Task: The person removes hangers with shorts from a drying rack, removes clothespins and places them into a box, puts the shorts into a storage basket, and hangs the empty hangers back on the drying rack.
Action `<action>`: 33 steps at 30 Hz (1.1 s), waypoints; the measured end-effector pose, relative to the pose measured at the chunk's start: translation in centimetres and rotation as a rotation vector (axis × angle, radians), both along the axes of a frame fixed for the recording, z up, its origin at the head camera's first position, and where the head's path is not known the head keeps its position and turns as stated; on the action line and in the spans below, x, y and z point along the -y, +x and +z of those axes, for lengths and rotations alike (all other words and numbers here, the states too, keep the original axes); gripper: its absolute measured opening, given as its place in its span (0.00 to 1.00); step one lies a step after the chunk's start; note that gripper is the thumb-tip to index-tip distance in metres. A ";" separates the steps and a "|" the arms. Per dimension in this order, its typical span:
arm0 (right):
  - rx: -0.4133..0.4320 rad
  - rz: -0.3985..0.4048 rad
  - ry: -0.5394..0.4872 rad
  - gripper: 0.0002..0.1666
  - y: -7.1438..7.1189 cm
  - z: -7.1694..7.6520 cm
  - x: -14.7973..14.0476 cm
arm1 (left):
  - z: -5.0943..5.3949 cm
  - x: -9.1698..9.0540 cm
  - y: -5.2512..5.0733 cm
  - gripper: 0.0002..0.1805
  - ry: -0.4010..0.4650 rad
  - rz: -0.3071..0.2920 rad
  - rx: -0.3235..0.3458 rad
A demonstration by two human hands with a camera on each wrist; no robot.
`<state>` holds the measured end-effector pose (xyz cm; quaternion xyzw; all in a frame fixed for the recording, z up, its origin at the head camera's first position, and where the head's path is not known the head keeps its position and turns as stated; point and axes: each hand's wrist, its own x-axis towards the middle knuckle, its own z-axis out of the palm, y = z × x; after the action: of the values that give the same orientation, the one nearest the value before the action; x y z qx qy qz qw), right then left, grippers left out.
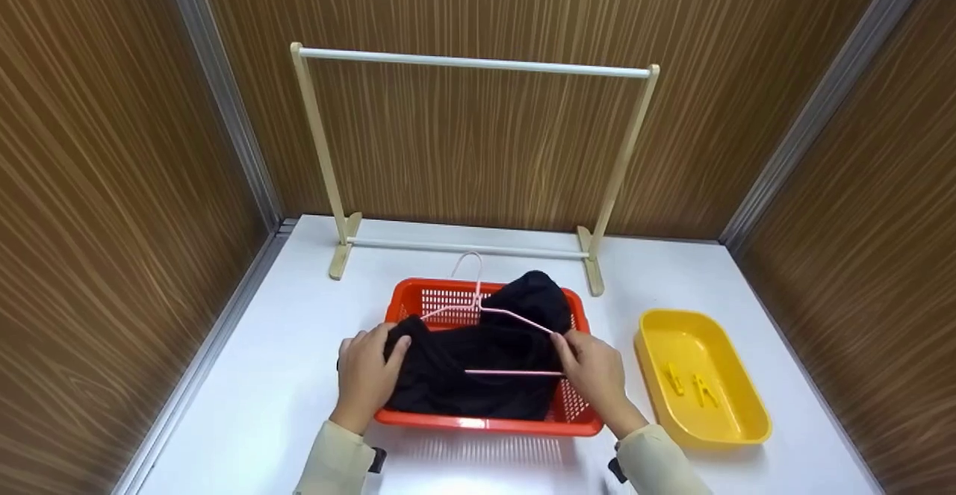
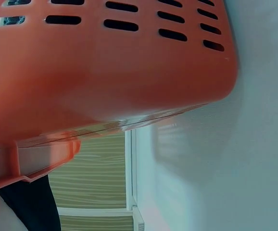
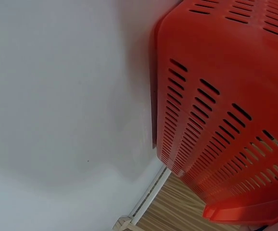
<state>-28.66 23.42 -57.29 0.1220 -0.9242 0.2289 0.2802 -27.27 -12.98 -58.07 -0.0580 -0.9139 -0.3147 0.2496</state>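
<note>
A black cloth garment [image 1: 478,394], its exact kind unclear in the folds, lies bunched in and over a red plastic basket [image 1: 448,422]. A pink clothes hanger [image 1: 478,299] lies across it with its hook toward the back; the left end of the hanger is inside the cloth. My left hand [image 1: 368,375] grips the garment at the basket's left side, thumb on top. On the right, my right hand [image 1: 595,370] pinches the hanger's right corner between thumb and fingers. The left wrist view shows mostly basket wall [image 2: 105,82] and a strip of black cloth [image 2: 35,204].
Behind the basket stands a wooden rack with a white top rail [image 1: 470,63] and feet on the white table [image 1: 254,375]. To the right is a yellow tray [image 1: 691,424] with two yellow clothespins [image 1: 703,390] in it. Wood-patterned walls [image 1: 478,151] enclose the table's back and sides.
</note>
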 end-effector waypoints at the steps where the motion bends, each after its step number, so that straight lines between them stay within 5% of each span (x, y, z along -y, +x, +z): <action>1: 0.007 0.001 -0.003 0.22 0.0 0.0 0.0 | 0.0 0.0 0.0 0.17 0.002 0.000 0.002; 24: 0.000 0.002 -0.025 0.23 -0.1 0.0 0.0 | -0.3 0.0 0.1 0.11 -0.015 -0.005 -0.081; 33: -0.113 -0.013 -0.040 0.21 0.1 -0.2 -0.1 | -0.1 -0.1 0.1 0.11 -0.013 -0.012 -0.061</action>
<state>-28.56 23.52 -57.48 0.1229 -0.9029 0.2383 0.3359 -27.22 -12.93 -58.18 -0.0747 -0.9075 -0.3083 0.2753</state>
